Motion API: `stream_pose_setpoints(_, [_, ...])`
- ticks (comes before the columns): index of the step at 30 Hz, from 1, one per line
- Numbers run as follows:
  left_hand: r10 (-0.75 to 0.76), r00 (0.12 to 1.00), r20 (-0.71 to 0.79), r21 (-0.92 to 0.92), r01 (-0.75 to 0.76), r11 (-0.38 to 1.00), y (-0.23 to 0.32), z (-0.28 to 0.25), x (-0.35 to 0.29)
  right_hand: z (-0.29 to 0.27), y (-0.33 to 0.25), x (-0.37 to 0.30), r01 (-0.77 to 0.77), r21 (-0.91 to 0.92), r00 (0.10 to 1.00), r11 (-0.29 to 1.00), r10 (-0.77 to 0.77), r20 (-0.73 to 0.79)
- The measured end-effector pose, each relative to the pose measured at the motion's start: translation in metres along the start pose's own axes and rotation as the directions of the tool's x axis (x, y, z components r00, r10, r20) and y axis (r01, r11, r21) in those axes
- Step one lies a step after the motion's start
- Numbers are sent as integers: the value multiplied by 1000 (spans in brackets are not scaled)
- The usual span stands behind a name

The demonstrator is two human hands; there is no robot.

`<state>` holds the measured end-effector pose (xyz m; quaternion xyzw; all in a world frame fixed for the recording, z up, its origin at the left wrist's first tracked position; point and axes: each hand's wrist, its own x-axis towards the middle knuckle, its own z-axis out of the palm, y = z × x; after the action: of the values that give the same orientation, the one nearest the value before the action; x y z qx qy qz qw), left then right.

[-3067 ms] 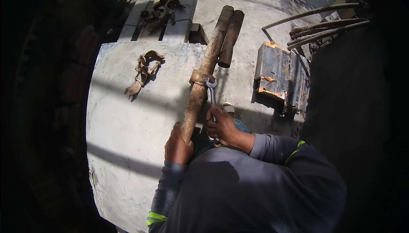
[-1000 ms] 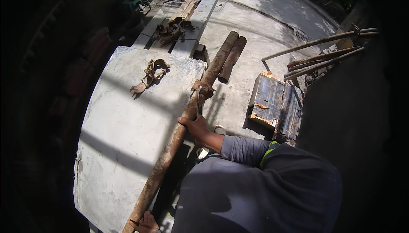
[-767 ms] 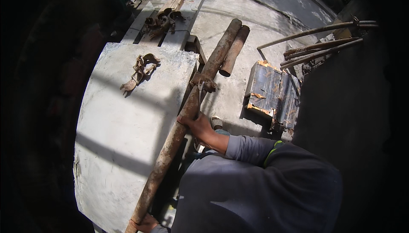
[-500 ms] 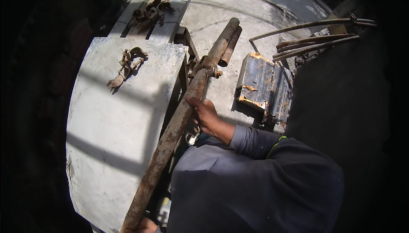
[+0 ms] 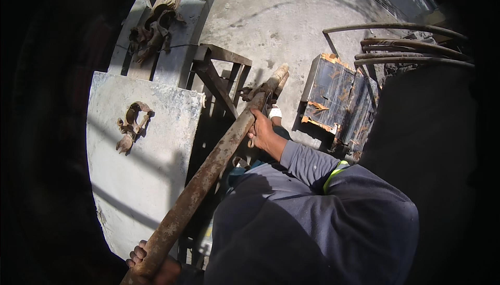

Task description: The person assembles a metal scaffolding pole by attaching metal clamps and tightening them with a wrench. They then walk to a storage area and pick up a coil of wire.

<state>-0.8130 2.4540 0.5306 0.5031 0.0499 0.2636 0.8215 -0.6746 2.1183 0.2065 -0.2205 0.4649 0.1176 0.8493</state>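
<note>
The long rusty pipe [image 5: 208, 172] slants from near left to the far middle, held off the right side of the pale board [image 5: 122, 186], with the left hand [image 5: 165, 271] wrapped round its near end and the right hand [image 5: 264, 133] closed on its farther part, thumb along the top. A wrench [image 5: 251, 143], mostly hidden, shows at the right hand, and a rusty clamp [image 5: 247, 95] sits beyond it on the pipe. On the board's far half lies 1 loose coupler [image 5: 134, 124], left of the pipe.
</note>
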Motion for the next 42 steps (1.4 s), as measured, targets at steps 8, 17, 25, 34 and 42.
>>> stream_pose_setpoints(8, [-232,872,430,209,153,966,-155,217,65,-11,-103,130,-126,-198,990,972,110,-91])
stream_pose_setpoints(17, [-278,864,419,343,133,930,-299,332,102,-82,-202,133,-73,-352,996,933,89,29])
stream_pose_setpoints(25, [-203,891,406,363,47,931,-356,347,121,-212,-272,64,-27,-443,969,896,-86,-233])
stream_pose_setpoints(34, [-257,823,507,498,-37,866,-350,351,133,-214,-266,49,41,-569,961,822,-188,-202])
stream_pose_setpoints(42, [-394,685,612,307,253,917,-399,356,98,6,-325,-53,646,-392,753,655,-460,471])
